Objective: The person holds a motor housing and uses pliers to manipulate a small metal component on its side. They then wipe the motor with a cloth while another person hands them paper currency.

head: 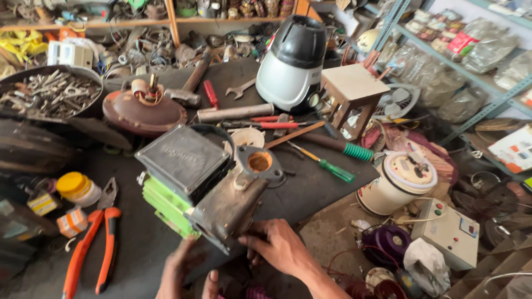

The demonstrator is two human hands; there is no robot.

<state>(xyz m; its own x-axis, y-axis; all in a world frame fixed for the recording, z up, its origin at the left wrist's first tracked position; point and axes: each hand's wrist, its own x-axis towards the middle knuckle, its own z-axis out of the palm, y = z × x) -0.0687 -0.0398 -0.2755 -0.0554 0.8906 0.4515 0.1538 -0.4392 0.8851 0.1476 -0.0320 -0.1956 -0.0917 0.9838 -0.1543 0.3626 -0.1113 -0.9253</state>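
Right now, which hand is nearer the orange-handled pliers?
Left. The left hand is at the rusty motor housing's lower edge, just right of the orange-handled pliers; the right hand grips the housing farther right.

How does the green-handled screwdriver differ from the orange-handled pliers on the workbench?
The green-handled screwdriver is one slim shaft and lies right of the rusty pump body; the orange-handled pliers have two long handles and lie to its left. The right hand is nearer the screwdriver. Both lie flat, untouched.

Observed on the dark workbench [310, 188]: orange-handled pliers [91, 249], a yellow-capped jar [78, 188], a green-handled screwdriver [327, 165], a hammer [188, 88], an open-end spanner [239, 88], and a grey-and-black mixer base [291, 63].
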